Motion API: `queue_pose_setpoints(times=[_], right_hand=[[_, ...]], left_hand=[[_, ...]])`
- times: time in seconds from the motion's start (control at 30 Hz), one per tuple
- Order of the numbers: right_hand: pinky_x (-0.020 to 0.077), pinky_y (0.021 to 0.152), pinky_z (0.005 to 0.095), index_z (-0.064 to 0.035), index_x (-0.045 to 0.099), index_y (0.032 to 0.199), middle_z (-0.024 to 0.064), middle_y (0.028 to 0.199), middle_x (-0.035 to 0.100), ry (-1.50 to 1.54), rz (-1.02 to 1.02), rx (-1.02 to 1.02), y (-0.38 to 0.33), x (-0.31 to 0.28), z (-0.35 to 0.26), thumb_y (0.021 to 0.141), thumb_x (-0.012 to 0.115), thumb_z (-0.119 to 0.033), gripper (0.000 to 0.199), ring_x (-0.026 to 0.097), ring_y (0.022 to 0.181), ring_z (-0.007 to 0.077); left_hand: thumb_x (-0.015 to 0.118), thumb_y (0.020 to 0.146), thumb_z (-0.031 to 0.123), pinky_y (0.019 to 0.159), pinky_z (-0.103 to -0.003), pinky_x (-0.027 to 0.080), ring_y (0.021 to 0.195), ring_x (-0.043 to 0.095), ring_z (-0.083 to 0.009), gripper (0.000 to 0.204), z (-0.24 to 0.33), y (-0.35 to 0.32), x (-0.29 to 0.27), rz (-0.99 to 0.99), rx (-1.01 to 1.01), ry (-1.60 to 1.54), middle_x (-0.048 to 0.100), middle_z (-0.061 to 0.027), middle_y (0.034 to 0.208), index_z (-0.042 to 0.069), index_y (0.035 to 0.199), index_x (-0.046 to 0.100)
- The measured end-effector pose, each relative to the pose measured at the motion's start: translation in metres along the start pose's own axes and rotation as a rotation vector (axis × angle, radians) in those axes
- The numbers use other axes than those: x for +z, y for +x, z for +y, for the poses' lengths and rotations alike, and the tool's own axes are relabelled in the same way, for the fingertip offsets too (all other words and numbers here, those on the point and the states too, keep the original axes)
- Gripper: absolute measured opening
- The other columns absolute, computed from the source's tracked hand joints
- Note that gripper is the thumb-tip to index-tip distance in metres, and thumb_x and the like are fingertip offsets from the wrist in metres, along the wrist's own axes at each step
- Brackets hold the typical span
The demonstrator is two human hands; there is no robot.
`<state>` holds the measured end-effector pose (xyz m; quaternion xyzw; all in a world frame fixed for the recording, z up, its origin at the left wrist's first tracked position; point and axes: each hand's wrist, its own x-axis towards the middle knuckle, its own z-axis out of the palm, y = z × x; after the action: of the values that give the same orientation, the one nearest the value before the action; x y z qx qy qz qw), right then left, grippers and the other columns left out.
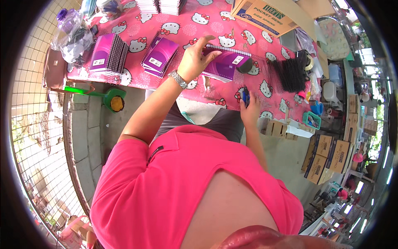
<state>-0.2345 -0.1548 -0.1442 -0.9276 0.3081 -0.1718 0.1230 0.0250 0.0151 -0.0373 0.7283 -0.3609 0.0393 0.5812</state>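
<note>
A purple spiral notebook (226, 62) lies in front of me on the pink patterned tablecloth, its spiral edge facing away from me. Over its left end is my left hand (194, 61), thumb and index finger curved and apart; the thumb rests at the cover. At the table's near edge my right hand (251, 108) is closed around a small blue and dark hand tool (246, 96), its exact kind hard to make out. A dark rounded object (246, 65) sits at the notebook's right end. To the left stand a short notebook pile (159, 56) and a taller notebook stack (108, 54).
Black plastic spiral coils (290, 74) are heaped on the right. An open cardboard box (265, 18) stands at the back right, more notebook stacks (161, 6) at the back. Plastic bags (74, 43) fill the left corner. A green dustpan (111, 99) is below the table's left side.
</note>
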Motion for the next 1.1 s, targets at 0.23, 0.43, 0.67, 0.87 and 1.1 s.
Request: queue_pose_setpoints(times=[0.23,0.43,0.67,0.87,1.1], right_hand=[[0.0465,0.089,0.0422,-0.0027,0.055,0.13,0.0167,0.113,0.058,0.562,0.064,-0.285,0.038,-0.057,-0.111,0.079,0.077,-0.018,0.057,0.058,0.102,0.0333],[0.0449,0.089,0.0451,-0.0033,0.056,0.129,0.016,0.114,0.058,0.474,0.184,-0.493,0.076,-0.06,-0.163,0.076,0.077,-0.02,0.059,0.057,0.104,0.0341],[0.0487,0.088,0.0411,-0.0041,0.059,0.129,0.0128,0.111,0.061,0.301,0.119,-0.511,0.077,-0.066,-0.172,0.079,0.073,-0.016,0.053,0.059,0.1,0.0302],[0.0512,0.076,0.0271,-0.0009,0.056,0.13,0.0061,0.096,0.066,1.621,-0.66,0.34,0.069,-0.076,-0.172,0.097,0.059,-0.02,0.038,0.064,0.084,0.0155],[0.0491,0.085,0.0404,-0.0062,0.059,0.124,0.0172,0.109,0.058,0.551,0.217,-0.072,0.059,-0.033,-0.061,0.082,0.074,-0.017,0.046,0.06,0.097,0.0311]], left_hand=[[0.068,0.092,0.013,0.053,-0.025,0.051,0.061,0.067,-0.0135,0.02,-0.016,0.001,-0.007,-0.156,-0.278,-0.078,0.068,-0.0094,0.082,0.002,0.108,0.063],[0.067,0.089,0.001,0.062,-0.026,0.057,0.077,0.069,-0.0105,0.024,-0.02,0.0,-0.005,-0.129,-0.021,-0.057,0.071,-0.0085,0.086,-0.002,0.112,0.063],[0.064,0.089,-0.002,0.067,-0.025,0.058,0.08,0.07,-0.0105,0.02,-0.028,-0.008,-0.004,-0.116,-0.156,-0.144,0.073,-0.0079,0.09,-0.003,0.109,0.065],[0.07,0.079,-0.003,0.065,-0.03,0.057,0.073,0.071,-0.0196,0.023,-0.027,-0.016,0.001,0.048,-0.064,-0.146,0.071,-0.0108,0.084,0.003,0.101,0.071],[0.069,0.091,0.008,0.078,-0.026,0.051,0.085,0.063,-0.0108,0.027,-0.089,-0.026,-0.08,0.446,-0.402,-0.186,0.07,-0.008,0.105,-0.006,0.113,0.066]])
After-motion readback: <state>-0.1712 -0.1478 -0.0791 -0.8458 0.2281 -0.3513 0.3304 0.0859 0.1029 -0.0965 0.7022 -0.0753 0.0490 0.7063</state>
